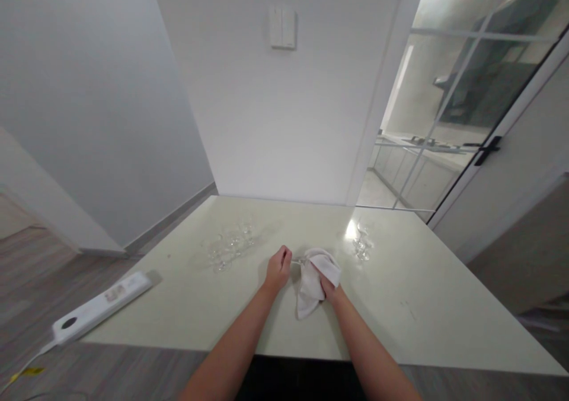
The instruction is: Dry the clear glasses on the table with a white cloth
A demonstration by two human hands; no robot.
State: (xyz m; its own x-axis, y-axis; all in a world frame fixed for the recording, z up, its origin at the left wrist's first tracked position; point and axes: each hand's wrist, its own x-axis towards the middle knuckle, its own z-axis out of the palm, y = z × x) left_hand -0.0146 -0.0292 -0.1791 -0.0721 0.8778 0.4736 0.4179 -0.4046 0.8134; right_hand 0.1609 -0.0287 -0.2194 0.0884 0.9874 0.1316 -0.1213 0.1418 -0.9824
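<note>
My left hand [278, 268] is closed on the end of a clear stemmed glass [296, 262], whose thin stem points right. The far end of that glass goes into a white cloth [309, 294], so its bowl is mostly hidden. Bunched around it, the cloth is gripped by my right hand [329, 288], with one corner hanging down toward the table. Several clear glasses [233, 242] stand in a group to the left of my hands. A smaller cluster of clear glasses [362, 244] is on the right, near a bright reflection.
The pale glossy table [195, 312] stands against a white wall [284, 128] with a switch plate [282, 28]. A white power strip [104, 306] with a cord lies at the table's left edge. A glazed door [427, 128] with a black handle is at the right.
</note>
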